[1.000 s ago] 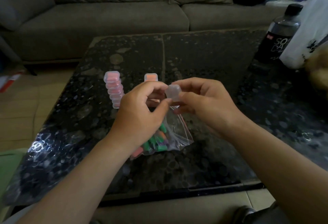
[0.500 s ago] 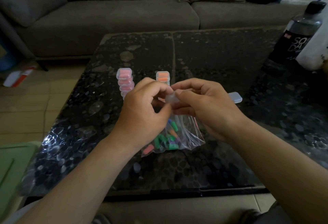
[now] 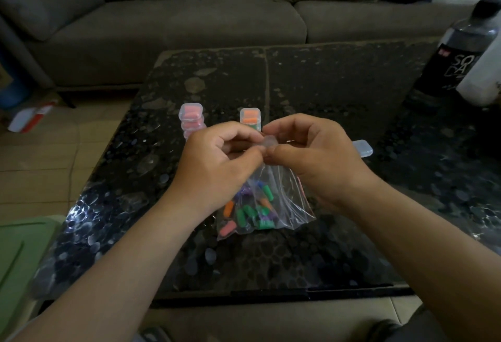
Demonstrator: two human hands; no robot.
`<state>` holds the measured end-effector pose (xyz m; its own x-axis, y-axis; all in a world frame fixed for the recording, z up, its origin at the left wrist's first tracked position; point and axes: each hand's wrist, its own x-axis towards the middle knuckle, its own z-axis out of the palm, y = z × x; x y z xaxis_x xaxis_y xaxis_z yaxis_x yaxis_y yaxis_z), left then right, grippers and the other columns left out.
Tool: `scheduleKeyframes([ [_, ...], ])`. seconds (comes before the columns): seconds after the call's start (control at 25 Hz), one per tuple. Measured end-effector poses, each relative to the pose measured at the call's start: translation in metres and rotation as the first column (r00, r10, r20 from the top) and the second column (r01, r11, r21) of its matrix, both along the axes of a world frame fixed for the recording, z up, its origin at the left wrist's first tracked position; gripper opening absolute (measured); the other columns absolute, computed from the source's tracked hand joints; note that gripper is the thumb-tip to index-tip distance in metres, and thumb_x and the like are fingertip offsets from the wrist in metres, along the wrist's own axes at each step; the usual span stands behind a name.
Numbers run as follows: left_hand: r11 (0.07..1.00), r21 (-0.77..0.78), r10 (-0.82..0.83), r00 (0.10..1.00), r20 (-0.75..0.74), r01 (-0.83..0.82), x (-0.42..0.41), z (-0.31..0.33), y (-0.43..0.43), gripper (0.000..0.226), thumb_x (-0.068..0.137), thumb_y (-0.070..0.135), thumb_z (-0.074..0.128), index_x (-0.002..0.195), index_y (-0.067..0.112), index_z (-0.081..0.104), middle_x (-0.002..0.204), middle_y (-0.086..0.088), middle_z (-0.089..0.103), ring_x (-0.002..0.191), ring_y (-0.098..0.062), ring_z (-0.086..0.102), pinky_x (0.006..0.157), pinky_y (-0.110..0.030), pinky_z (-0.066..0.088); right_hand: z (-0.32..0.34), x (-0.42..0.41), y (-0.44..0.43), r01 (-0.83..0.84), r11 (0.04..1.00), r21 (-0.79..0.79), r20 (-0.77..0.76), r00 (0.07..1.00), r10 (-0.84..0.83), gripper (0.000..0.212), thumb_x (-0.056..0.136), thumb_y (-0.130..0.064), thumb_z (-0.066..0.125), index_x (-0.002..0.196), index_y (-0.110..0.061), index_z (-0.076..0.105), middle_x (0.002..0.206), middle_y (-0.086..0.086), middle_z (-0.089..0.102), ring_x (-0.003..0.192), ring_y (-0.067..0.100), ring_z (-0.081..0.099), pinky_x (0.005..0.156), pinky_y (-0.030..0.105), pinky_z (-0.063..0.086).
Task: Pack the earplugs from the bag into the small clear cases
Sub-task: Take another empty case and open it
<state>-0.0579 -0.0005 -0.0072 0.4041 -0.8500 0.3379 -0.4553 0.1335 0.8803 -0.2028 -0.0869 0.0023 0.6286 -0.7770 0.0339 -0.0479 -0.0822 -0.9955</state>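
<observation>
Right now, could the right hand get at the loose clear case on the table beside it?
Probably yes: nothing lies between the right hand and that loose case, but it is pinching a second case.

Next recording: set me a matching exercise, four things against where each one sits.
Things:
1 pink case stack
2 bag
3 lone clear case
4 bottle

Places:
A far right of the table
B right of the right hand that pinches a small clear case
C nearest the table's front edge
D left of the orange case

Pairs: 1-D, 2-C, 3-B, 4-A
</observation>
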Motion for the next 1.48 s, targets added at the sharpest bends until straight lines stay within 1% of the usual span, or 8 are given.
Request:
scheduleKeyframes([
  [0.16,0.993,-0.057,0.092,0.985,-0.149,-0.102,0.01,-0.002,-0.006,0.014,0.093,0.019,0.067,0.089,0.028,0.077,0.089,-0.001,0.078,0.086,-0.022,0.077,0.078,-0.049,0.064,0.002,0.0,0.01,-0.054,0.998,-0.007,-0.019,0.998,0.054,0.045,0.085,0.01,0.071,0.122,-0.015,0.066,0.105,0.001,0.075,0.097,0.013,0.073,0.086,0.032,0.061],
  [0.24,0.989,-0.031,0.134,0.967,-0.218,-0.144,0.012,-0.004,-0.007,0.016,0.097,0.016,0.066,0.091,0.023,0.079,0.09,-0.004,0.079,0.086,-0.026,0.077,0.076,-0.054,0.064,0.003,0.0,0.014,-0.09,0.996,-0.001,-0.012,0.996,0.09,0.049,0.086,0.013,0.069,0.127,-0.014,0.064,0.108,0.004,0.074,0.097,0.015,0.073,0.086,0.032,0.061],
  [0.68,0.952,0.267,0.033,0.822,-0.569,0.147,0.008,0.002,-0.004,0.033,0.097,0.004,0.064,0.127,0.018,0.068,0.1,-0.015,0.079,0.089,-0.028,0.079,0.064,-0.034,0.062,0.003,-0.002,0.006,-0.059,0.995,-0.075,-0.265,0.964,0.037,0.038,0.079,-0.002,0.08,0.112,-0.015,0.068,0.097,0.002,0.074,0.088,0.01,0.072,0.079,0.022,0.06],
  [0.84,0.95,0.304,0.121,0.816,-0.566,0.07,0.012,0.001,-0.006,0.03,0.096,0.004,0.067,0.121,0.021,0.069,0.099,-0.016,0.078,0.092,-0.028,0.078,0.057,-0.035,0.06,0.012,-0.005,0.0,0.028,0.999,-0.027,-0.264,0.964,-0.034,0.018,0.085,-0.001,0.074,0.096,-0.015,0.07,0.09,0.005,0.071,0.074,0.01,0.069,0.065,0.022,0.06],
  [0.96,0.935,0.349,0.144,0.83,-0.538,0.064,0.015,-0.001,-0.006,0.031,0.095,0.002,0.068,0.117,0.024,0.068,0.094,-0.012,0.079,0.09,-0.025,0.078,0.059,-0.035,0.061,0.009,-0.011,-0.01,0.107,0.986,-0.124,-0.404,0.902,-0.149,0.018,0.085,-0.002,0.072,0.085,-0.019,0.068,0.087,0.003,0.07,0.08,0.015,0.07,0.073,0.034,0.063],
  [1.08,0.913,0.4,0.15,0.85,-0.505,0.077,0.016,-0.004,-0.006,0.035,0.093,-0.001,0.069,0.118,0.024,0.069,0.093,-0.012,0.079,0.086,-0.024,0.079,0.063,-0.036,0.062,0.001,-0.013,-0.012,0.003,0.991,-0.131,-0.596,0.799,-0.081,0.021,0.084,0.001,0.071,0.081,-0.019,0.069,0.083,0.004,0.072,0.077,0.017,0.073,0.075,0.039,0.063],
  [1.28,0.877,0.471,0.157,0.87,-0.468,0.095,0.016,-0.009,-0.007,0.034,0.092,-0.002,0.069,0.117,0.023,0.069,0.1,-0.017,0.076,0.084,-0.027,0.079,0.064,-0.036,0.062,-0.013,-0.004,-0.007,-0.214,0.962,-0.17,-0.753,0.658,0.013,0.024,0.089,-0.008,0.068,0.073,-0.026,0.071,0.076,-0.004,0.071,0.068,0.008,0.07,0.06,0.023,0.058],
  [1.48,0.863,0.492,0.132,0.89,-0.436,0.113,0.014,-0.012,-0.009,0.034,0.091,-0.001,0.071,0.116,0.022,0.068,0.093,-0.015,0.077,0.083,-0.026,0.079,0.067,-0.039,0.063,-0.019,0.003,-0.005,-0.255,0.927,-0.274,-0.742,0.67,-0.035,0.016,0.091,-0.012,0.064,0.08,-0.022,0.07,0.072,-0.008,0.064,0.067,0.006,0.06,0.056,0.016,0.046],
])
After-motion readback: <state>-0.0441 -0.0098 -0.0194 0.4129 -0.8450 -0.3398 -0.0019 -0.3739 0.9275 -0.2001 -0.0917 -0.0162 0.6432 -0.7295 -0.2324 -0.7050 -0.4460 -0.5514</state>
